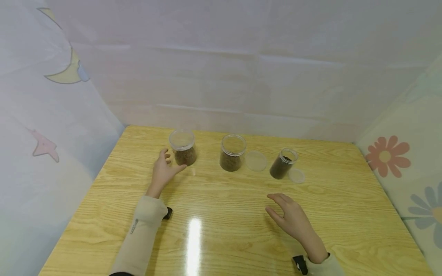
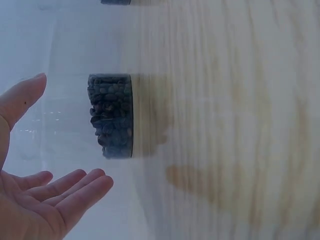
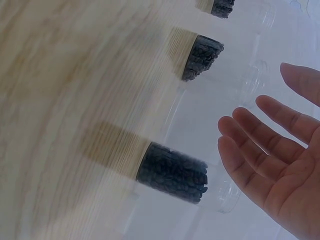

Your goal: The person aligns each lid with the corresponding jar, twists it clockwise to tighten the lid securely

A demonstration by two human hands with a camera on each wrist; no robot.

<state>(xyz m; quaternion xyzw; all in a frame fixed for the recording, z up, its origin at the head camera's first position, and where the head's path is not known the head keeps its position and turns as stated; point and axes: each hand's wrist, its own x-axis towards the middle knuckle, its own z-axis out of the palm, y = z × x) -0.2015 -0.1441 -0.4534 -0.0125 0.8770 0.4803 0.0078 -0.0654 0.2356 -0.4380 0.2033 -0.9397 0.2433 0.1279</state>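
On the left stands a wide clear jar (image 1: 184, 149) with a lid on top and dark brown beans (image 2: 111, 117) inside. My left hand (image 1: 164, 171) is right beside it, thumb and fingers spread apart. A second wide jar (image 1: 232, 153), lidless and partly filled with beans, stands mid-table. Farther right is a narrow jar (image 1: 283, 164), also uncovered, holding darker beans (image 3: 172, 172). My right hand (image 1: 289, 214) hovers in front of the narrow jar with nothing in it, its fingers loosely bent and the thumb apart.
A round clear lid (image 1: 256, 161) lies flat next to the middle jar, and a smaller lid (image 1: 297, 176) lies by the narrow jar. The wooden table (image 1: 228, 230) meets a cloth backdrop (image 1: 221, 84) behind and at both sides.
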